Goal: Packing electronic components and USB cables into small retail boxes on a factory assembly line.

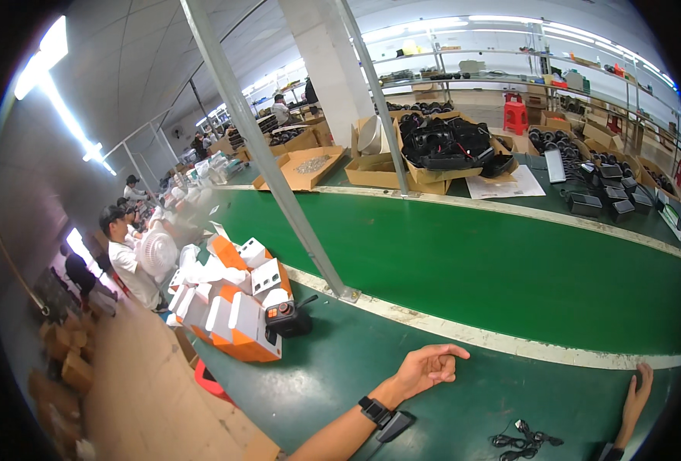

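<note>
My left hand [427,367] hovers over the green table surface [463,261] with its fingers loosely spread and nothing in it; a black band sits on its wrist. My right hand [637,396] rests flat on the table near the lower right edge, fingers extended, holding nothing. A small bundle of black cables [523,440] lies between the two hands. A black device with an orange button [288,316] sits to the left of my left hand, against a stack of orange and white boxes [229,300].
A slanted metal post [279,184] stands on the white strip [479,334] crossing the table. Cardboard boxes of black parts [444,150] and black units [609,192] lie at the far side. Several people work along the left [129,257], with a white fan [158,253].
</note>
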Motion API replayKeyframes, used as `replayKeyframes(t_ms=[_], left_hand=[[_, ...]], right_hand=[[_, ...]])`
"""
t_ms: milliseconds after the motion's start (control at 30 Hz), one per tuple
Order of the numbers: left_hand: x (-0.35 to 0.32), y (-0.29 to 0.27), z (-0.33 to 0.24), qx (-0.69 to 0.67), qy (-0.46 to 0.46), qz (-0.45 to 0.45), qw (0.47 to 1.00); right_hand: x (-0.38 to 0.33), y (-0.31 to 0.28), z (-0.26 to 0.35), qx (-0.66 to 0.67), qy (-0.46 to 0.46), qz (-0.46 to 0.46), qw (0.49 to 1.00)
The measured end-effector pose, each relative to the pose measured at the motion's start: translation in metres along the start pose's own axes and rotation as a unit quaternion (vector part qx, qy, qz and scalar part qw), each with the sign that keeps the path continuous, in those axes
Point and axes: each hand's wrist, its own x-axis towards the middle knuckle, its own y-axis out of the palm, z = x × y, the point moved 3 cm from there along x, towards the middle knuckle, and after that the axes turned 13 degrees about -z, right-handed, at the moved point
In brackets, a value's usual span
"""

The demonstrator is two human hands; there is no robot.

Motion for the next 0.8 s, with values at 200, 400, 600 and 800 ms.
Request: replayKeyframes(t_ms=[200, 400, 600, 800], left_hand=[[-0.009, 0.003, 0.000, -0.001, -0.001, -0.012, 1.000], [-0.009, -0.003, 0.004, -0.006, -0.003, -0.009, 1.000], [0.000, 0.013, -0.004, -0.015, 0.002, -0.117, 0.993], [-0.002, 0.009, -0.013, -0.003, 0.040, -0.086, 0.996]], right_hand=[[-0.003, -0.002, 0.006, 0.002, -0.009, -0.002, 1.000], [-0.012, -0.010, 0.004, 0.005, -0.004, 0.001, 1.000], [0.000, -0.020, 0.049, -0.008, -0.045, -0.046, 0.998], [0.015, -0.006, 0.093, -0.026, -0.024, -0.043, 0.998]])
